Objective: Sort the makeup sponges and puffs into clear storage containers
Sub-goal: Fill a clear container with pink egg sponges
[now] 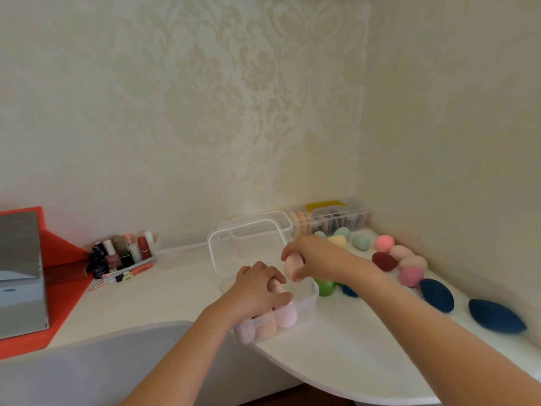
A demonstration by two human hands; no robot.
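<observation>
A clear storage box (308, 307) with its lid (222, 253) raised stands at the white table's front edge. Pale pink and peach sponges (285, 316) fill its near end. My left hand (257, 291) rests inside the box, fingers curled over a pink sponge. Just above the box's far end, my right hand (316, 257) pinches a peach egg-shaped sponge (292, 266). Loose sponges lie to the right: mint (360, 241), pink (384, 243), maroon (384, 261), and dark blue puffs (436, 294).
A second clear box (330, 222) with a yellow handle holds flat puffs by the back wall. A green bottle (325, 287) stands right of the open box. Nail polish bottles (123, 253) cluster at the left beside a red box (44, 288). A grey chair back (87, 364) is below.
</observation>
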